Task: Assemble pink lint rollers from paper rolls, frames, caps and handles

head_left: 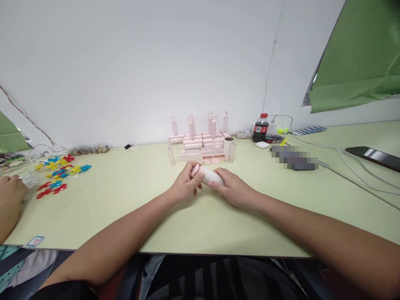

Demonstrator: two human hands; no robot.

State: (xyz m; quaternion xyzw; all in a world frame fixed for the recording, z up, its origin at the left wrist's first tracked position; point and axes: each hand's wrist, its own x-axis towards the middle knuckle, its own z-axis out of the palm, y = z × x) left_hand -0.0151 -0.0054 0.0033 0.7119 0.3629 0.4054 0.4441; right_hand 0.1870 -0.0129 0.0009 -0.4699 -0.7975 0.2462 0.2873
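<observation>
Just above the tabletop, my right hand is wrapped round the lower end of a white cardboard tube, which lies tilted between both hands. At the tube's upper left end, my left hand pinches a pink round lid between thumb and fingers. The lid sits at an angle by the tube's rim; whether they touch, I cannot tell. Behind my hands is a group of pale pink tubes and boxes, with clear pink bottles standing on top. An open-ended tube and a tray of pink discs belong to it.
Another person's hand rests at the far left beside bagged red, yellow and blue pieces. Right of the pink group are a cola bottle, a white case, cables and a phone. A wall stands behind.
</observation>
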